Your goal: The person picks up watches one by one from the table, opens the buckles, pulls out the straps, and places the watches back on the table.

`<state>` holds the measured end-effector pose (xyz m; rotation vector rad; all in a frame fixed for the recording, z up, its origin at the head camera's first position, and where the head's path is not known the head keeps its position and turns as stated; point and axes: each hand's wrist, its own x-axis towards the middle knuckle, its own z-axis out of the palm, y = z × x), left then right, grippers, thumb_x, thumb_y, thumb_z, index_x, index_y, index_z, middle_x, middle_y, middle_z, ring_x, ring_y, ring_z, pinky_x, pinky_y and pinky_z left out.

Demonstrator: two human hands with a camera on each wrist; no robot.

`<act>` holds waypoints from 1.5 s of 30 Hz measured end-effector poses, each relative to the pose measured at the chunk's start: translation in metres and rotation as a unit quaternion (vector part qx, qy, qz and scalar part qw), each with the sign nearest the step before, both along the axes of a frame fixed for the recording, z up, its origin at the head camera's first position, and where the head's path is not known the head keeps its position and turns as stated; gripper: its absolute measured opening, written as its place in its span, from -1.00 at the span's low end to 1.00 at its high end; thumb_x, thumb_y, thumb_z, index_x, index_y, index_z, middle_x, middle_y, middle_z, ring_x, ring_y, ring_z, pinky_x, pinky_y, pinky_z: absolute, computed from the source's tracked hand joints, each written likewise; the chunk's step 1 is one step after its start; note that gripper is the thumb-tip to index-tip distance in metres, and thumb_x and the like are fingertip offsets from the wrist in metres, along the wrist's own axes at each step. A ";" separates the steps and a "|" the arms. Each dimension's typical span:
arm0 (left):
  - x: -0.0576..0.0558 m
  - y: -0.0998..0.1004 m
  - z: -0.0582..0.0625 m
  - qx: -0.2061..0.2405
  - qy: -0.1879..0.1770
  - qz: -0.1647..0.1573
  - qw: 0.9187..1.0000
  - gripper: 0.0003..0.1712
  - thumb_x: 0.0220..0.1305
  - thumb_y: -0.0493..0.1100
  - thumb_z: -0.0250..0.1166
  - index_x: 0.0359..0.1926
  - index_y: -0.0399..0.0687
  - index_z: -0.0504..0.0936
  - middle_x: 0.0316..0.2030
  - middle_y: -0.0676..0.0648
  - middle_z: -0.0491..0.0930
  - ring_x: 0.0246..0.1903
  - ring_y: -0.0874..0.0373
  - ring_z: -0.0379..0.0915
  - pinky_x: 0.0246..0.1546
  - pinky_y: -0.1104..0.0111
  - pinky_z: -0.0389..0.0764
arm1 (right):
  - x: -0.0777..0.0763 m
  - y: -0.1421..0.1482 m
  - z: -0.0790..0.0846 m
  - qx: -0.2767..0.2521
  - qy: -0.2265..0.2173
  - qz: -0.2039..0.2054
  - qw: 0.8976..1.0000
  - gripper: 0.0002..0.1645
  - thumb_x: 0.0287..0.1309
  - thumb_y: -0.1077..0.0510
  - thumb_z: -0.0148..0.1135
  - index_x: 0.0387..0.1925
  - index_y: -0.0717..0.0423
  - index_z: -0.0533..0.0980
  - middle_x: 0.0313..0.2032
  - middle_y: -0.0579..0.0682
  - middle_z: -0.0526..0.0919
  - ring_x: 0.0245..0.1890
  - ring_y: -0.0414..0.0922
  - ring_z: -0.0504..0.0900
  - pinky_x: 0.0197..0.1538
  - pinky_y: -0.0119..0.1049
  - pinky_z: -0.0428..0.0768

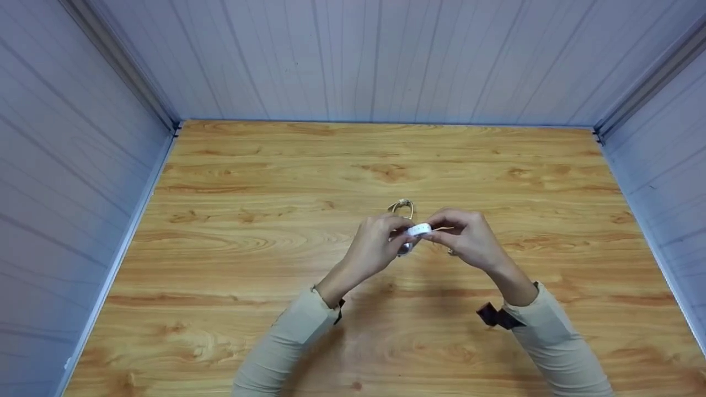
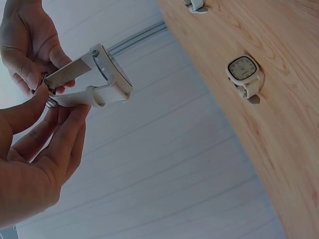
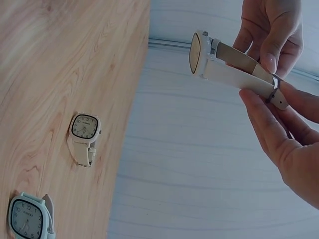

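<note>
A white wristwatch (image 1: 420, 229) is held up above the table between both hands, its strap bent into a loop. My left hand (image 1: 375, 242) pinches the strap near the buckle (image 2: 51, 103) with thumb and fingers. From the other side, my right hand (image 1: 473, 242) pinches the strap end, where small holes show in the right wrist view. The strap passes through the buckle there. The watch case (image 3: 199, 55) hangs free of the fingers, its face seen edge-on. Fingers of both hands partly cover the buckle.
On the wood-grain table (image 1: 276, 176) lies a white square-faced watch (image 3: 84, 127), strap folded beneath it. A pale green-rimmed watch (image 3: 29, 217) lies near it. In the head view, a looped strap (image 1: 404, 205) shows just beyond the hands. Pale panel walls (image 1: 353, 60) enclose the table.
</note>
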<state>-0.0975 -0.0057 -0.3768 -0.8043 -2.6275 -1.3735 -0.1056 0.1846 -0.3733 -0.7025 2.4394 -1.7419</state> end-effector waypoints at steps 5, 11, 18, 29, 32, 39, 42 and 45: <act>0.001 0.000 -0.002 -0.009 0.024 0.002 1.000 -0.87 0.12 -0.29 0.29 -0.29 -0.26 0.66 -0.37 -0.10 0.60 -0.38 0.18 0.55 -0.39 0.57 0.50 | 0.000 0.000 -0.002 0.001 -0.001 0.011 1.000 -0.86 -0.01 0.39 0.29 -0.33 0.33 0.59 -0.32 0.14 0.62 -0.28 -0.08 0.63 -0.27 -0.37 0.60; 0.003 0.001 -0.006 -0.037 0.080 0.010 0.996 -0.91 0.13 -0.27 0.29 -0.33 -0.21 0.66 -0.41 -0.06 0.59 -0.45 0.19 0.49 -0.46 0.48 0.48 | 0.002 -0.001 -0.001 0.045 0.045 0.031 0.997 -0.89 0.02 0.39 0.27 -0.34 0.34 0.58 -0.33 0.11 0.61 -0.31 -0.04 0.64 -0.25 -0.35 0.61; 0.003 0.001 -0.005 -0.037 0.090 0.006 0.995 -0.92 0.14 -0.29 0.28 -0.33 -0.22 0.65 -0.40 -0.06 0.58 -0.44 0.19 0.51 -0.44 0.50 0.50 | 0.000 0.002 -0.001 0.053 0.038 0.031 0.997 -0.89 0.01 0.37 0.28 -0.35 0.32 0.59 -0.37 0.09 0.63 -0.42 -0.14 0.62 -0.37 -0.41 0.60; 0.002 -0.002 -0.003 0.012 0.021 -0.006 1.000 -0.83 0.12 -0.31 0.29 -0.25 -0.32 0.64 -0.32 -0.14 0.59 -0.36 0.14 0.58 -0.37 0.63 0.50 | 0.001 0.001 0.002 0.026 -0.017 -0.006 1.000 -0.86 -0.03 0.44 0.27 -0.33 0.41 0.57 -0.38 0.21 0.63 -0.54 -0.26 0.55 -0.56 -0.52 0.45; 0.002 -0.002 -0.004 0.014 0.017 -0.006 1.000 -0.83 0.12 -0.30 0.29 -0.25 -0.32 0.64 -0.32 -0.14 0.59 -0.34 0.14 0.58 -0.35 0.63 0.50 | 0.002 0.001 0.002 0.017 -0.027 -0.016 0.999 -0.85 -0.03 0.44 0.27 -0.33 0.42 0.57 -0.38 0.22 0.63 -0.55 -0.28 0.54 -0.57 -0.52 0.43; 0.001 -0.001 -0.002 0.037 -0.001 -0.011 0.999 -0.85 0.12 -0.33 0.28 -0.26 -0.32 0.64 -0.33 -0.15 0.60 -0.30 0.12 0.58 -0.31 0.63 0.50 | 0.005 0.003 0.002 -0.003 -0.047 -0.033 0.998 -0.82 -0.05 0.27 0.35 -0.34 0.29 0.61 -0.41 0.12 0.64 -0.60 -0.26 0.50 -0.67 -0.51 0.34; 0.001 -0.002 -0.003 0.048 -0.006 -0.014 0.999 -0.86 0.12 -0.36 0.27 -0.27 -0.33 0.64 -0.32 -0.16 0.60 -0.29 0.12 0.58 -0.29 0.62 0.50 | 0.004 0.004 0.000 -0.014 -0.042 -0.031 0.999 -0.81 -0.05 0.26 0.36 -0.33 0.28 0.61 -0.38 0.12 0.64 -0.52 -0.21 0.57 -0.58 -0.48 0.45; 0.001 -0.002 -0.003 0.053 -0.005 -0.015 0.998 -0.89 0.12 -0.37 0.27 -0.29 -0.33 0.65 -0.33 -0.15 0.60 -0.28 0.12 0.57 -0.27 0.62 0.50 | 0.003 0.004 -0.001 -0.027 -0.040 -0.026 0.998 -0.80 -0.06 0.28 0.36 -0.32 0.30 0.61 -0.35 0.14 0.64 -0.44 -0.16 0.62 -0.44 -0.42 0.55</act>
